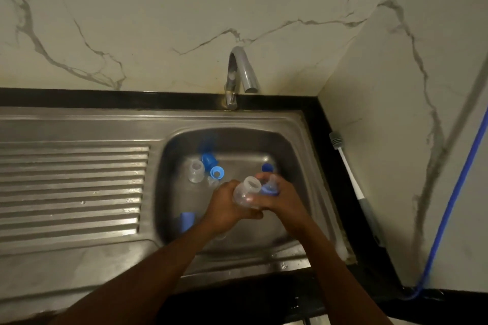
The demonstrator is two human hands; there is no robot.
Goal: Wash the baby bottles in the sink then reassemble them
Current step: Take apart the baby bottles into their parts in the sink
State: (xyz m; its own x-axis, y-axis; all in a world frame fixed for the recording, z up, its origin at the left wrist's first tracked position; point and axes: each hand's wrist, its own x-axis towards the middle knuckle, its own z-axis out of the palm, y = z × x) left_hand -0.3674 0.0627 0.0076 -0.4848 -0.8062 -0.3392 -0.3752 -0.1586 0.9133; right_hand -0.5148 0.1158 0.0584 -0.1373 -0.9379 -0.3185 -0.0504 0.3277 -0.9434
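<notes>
Holding a clear bottle [244, 192] above the sink [169, 192] basin, the left hand [227, 206] curls round its body while the right hand [284, 202] pinches a blue collar [270, 188] just beside the open neck. Reassembly seems in hand, and the collar next needs squaring on the thread. Beyond, a second bottle [196, 170], a blue ring [217, 172] and a blue cap [267, 167] crowd the basin floor, while the tap [239, 71] and the brush [346, 166] on the right counter stand clear of the hands.

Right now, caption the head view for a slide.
Over the sink, the left hand holds a clear bottle, the right hand a blue-ringed teat.
</notes>
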